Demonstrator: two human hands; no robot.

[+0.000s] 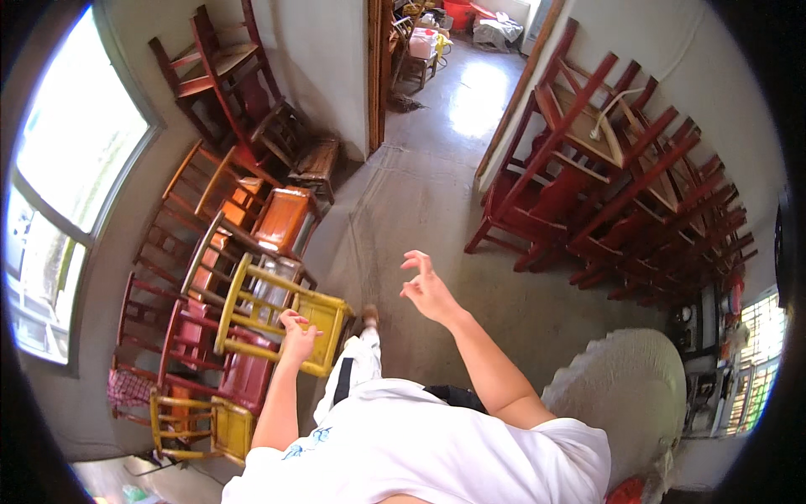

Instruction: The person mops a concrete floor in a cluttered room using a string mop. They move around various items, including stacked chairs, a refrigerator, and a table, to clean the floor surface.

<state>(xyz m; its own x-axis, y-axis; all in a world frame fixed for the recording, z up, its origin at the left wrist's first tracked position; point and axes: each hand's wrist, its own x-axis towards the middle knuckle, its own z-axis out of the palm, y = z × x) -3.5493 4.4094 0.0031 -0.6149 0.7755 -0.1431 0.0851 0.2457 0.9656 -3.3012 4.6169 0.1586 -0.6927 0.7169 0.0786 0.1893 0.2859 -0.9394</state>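
Left hand point(297, 328) grips yellow chair point(277, 315) atop stack; right hand point(426, 288) spread wide, empty: one-handed pull risks toppling the chairs beneath.

Daylight floods in from the window point(71, 168) at the left edge of the frame, blown out to near white with a bluish fringe along its rim; a second bright patch glares off the floor point(478, 101) at the upper middle, beyond the doorway point(379, 76); the middle of the room is evenly lit, with soft shadows under the stacked chairs point(638, 193) at the right; the fisheye bends the walls and window frame strongly toward the rim, and black corners close the picture; the centre is fairly sharp, while the white shirt point(420, 445) at the lower edge and the far edges look soft and smeared.
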